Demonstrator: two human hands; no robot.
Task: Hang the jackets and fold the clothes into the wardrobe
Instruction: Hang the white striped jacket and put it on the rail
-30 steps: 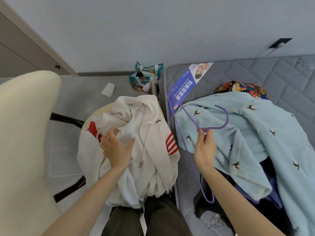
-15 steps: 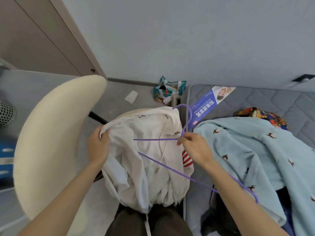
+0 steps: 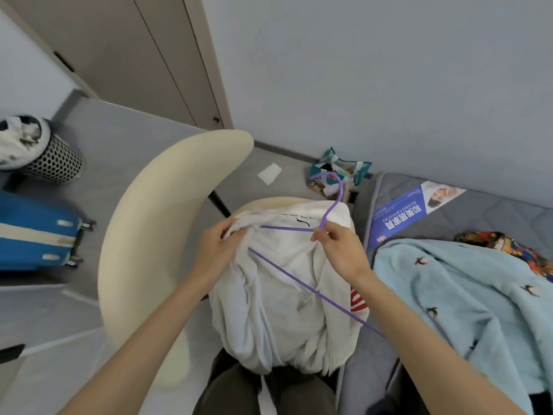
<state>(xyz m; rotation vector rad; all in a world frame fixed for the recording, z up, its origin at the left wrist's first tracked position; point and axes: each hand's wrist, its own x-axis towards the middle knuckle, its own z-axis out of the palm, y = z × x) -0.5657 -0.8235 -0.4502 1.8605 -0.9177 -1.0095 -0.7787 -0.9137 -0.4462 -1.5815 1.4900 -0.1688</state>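
A white hooded jacket (image 3: pixel 287 301) with red stripes lies heaped on a cream chair (image 3: pixel 155 235) in front of me. My left hand (image 3: pixel 218 250) grips the jacket's collar edge at its upper left. My right hand (image 3: pixel 338 250) pinches a thin purple hanger (image 3: pixel 326 205) at the base of its hook, and the hanger lies across the jacket with one end reaching the collar by my left hand. A light blue garment (image 3: pixel 466 304) with small bird prints is spread on the grey mattress (image 3: pixel 493 211) to the right.
A patterned multicoloured cloth (image 3: pixel 502 244) lies behind the blue garment. A blue leaflet (image 3: pixel 410 211) rests on the mattress. On the floor are a teal bag (image 3: pixel 341 172), a white paper (image 3: pixel 269 173), a mesh bin (image 3: pixel 45 151) and a blue suitcase (image 3: pixel 33 232). Wardrobe doors (image 3: pixel 143 61) stand behind.
My right hand carried the hanger from over the blue garment to the white jacket. My left hand shifted up to grip the collar. My view turned left, showing the wardrobe and suitcase.
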